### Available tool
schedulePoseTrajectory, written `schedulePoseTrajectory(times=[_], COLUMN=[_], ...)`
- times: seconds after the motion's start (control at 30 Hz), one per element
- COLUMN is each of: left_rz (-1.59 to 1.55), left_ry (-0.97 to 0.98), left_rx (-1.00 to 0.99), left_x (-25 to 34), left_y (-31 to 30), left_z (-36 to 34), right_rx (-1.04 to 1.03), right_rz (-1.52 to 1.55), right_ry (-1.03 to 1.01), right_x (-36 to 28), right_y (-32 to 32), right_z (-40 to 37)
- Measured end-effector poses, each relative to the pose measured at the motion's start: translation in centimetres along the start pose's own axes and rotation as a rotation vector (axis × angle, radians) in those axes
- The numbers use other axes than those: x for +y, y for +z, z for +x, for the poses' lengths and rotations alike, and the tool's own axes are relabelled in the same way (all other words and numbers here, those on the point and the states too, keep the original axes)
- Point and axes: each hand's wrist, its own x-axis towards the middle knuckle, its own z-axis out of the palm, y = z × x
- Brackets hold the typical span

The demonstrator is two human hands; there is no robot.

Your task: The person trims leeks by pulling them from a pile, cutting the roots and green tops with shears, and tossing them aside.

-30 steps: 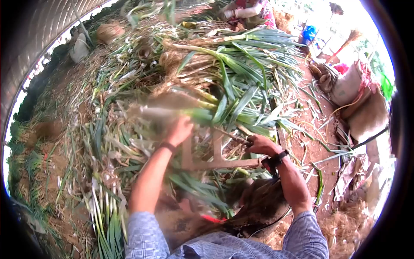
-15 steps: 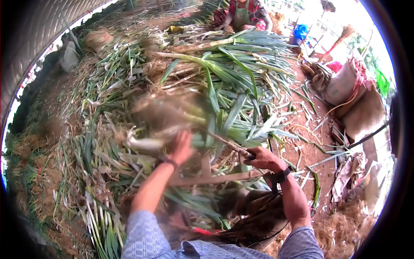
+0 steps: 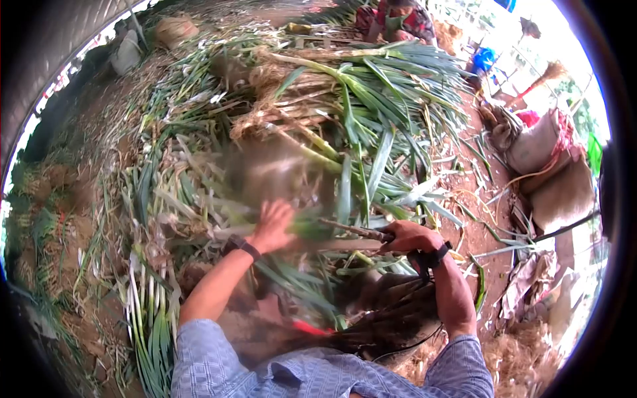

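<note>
My left hand is closed over a blurred leek, whose green part shows to the right of the fingers; a smear in the picture hides much around it. My right hand grips the dark handle of a knife. Its thin, brownish blade points left toward the leek. Below the blade runs a wooden bar. Beyond both hands lies a large pile of leeks, roots to the left and green leaves to the right.
Leek scraps cover the ground on the left, with a bundle of leeks at lower left. Stuffed sacks stand at right. Cut roots lie at lower right. Another person sits beyond the pile.
My left hand has shifted slightly, and the pale stalk seen by it earlier shows less plainly. The knife stays in my right hand, now lying flatter. The whole view has shifted a little.
</note>
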Motion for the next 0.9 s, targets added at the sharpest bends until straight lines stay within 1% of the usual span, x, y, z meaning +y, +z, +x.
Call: schedulePoseTrajectory(times=[0.03,0.13,0.17,0.23,0.27,0.3,0.33,0.4,0.43,0.47,0.53,0.57,0.6,0.67,0.73,0.77,0.87,0.9], left_rz=[-0.024,-0.389,-0.517,-0.977,-1.213,-1.208,-1.233,-1.281,-1.289,-1.34,-1.444,-1.557,-1.6,-1.688,-1.77,-1.811,-1.969,-2.05], left_ry=[0.0,-0.456,-0.567,-0.933,-1.11,-1.217,-1.261,-1.35,-1.331,-1.356,-1.395,-1.396,-1.378,-1.338,-1.332,-1.33,-1.098,-0.92], left_rx=[0.114,0.293,0.373,0.398,0.403,0.461,0.568,0.784,0.771,0.82,0.92,0.889,0.898,0.916,0.875,0.85,0.764,0.718], left_x=[0.3,1.3,1.9,2.3,2.2,1.3,0.5,-1.3,-2.8,-4.1,-6.2,-7.1,-8.0,-9.5,-9.6,-9.6,-9.0,-9.4], left_y=[-1.7,-1.7,-1.6,-0.6,0.2,1.6,2.7,4.6,5.1,5.8,5.8,5.9,6.6,7.5,6.7,6.4,4.5,5.2], left_z=[-0.3,-2.5,-3.0,-4.2,-4.9,-5.8,-6.3,-7.1,-7.3,-7.4,-6.3,-5.8,-5.6,-5.3,-5.0,-4.9,-3.7,-3.9], right_rx=[0.025,0.065,0.077,0.098,0.068,0.039,0.013,0.099,0.127,0.157,0.147,0.138,0.129,0.136,0.131,0.174,0.268,0.232], right_rz=[-0.008,-0.013,-0.009,-0.043,-0.068,-0.094,-0.12,-0.143,-0.161,-0.177,-0.157,-0.134,-0.114,-0.099,-0.075,-0.071,-0.072,-0.054], right_ry=[-0.005,-0.07,-0.096,-0.161,-0.137,-0.112,-0.086,-0.143,-0.155,-0.167,-0.189,-0.214,-0.238,-0.223,-0.208,-0.222,-0.272,-0.218], right_x=[-0.1,-0.4,-0.6,-0.7,-0.8,-2.1,-3.2,-3.9,-4.0,-4.2,-5.5,-5.9,-6.2,-6.3,-7.4,-7.9,-5.4,-5.6], right_y=[0.4,1.3,1.6,2.2,2.3,1.9,1.6,1.7,1.9,2.1,2.0,1.9,1.7,1.9,1.4,1.2,1.5,0.9], right_z=[-0.2,0.0,0.1,0.9,1.3,1.2,1.1,1.4,2.1,2.6,3.0,3.2,3.4,4.2,3.6,2.9,3.6,3.1])
